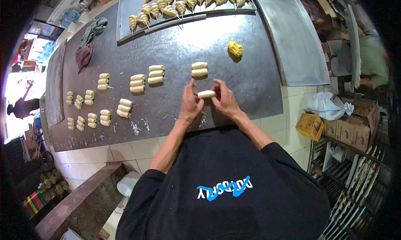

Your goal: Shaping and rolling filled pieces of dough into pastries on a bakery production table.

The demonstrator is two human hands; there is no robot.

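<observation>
A short, pale dough roll (206,94) lies crosswise between my two hands near the table's front edge. My left hand (191,102) holds its left end with the thumb against it, and my right hand (226,99) holds the right end. The forefingers of both hands point away from me. Just beyond them sits a pair of dough rolls (199,69) lying side by side. Farther left, groups of rolls stand in rows, such as a stack of three (156,74) and another (137,83). A yellow lump of dough (235,49) rests at the far right.
At the table's back is a metal tray (125,25) of shaped dough pieces on sticks. Another flat tray (288,39) lies on the right. Cloths (84,56) lie at the far left. White shreds (135,128) dot the dark tabletop (175,44). Cardboard boxes (348,131) stand right.
</observation>
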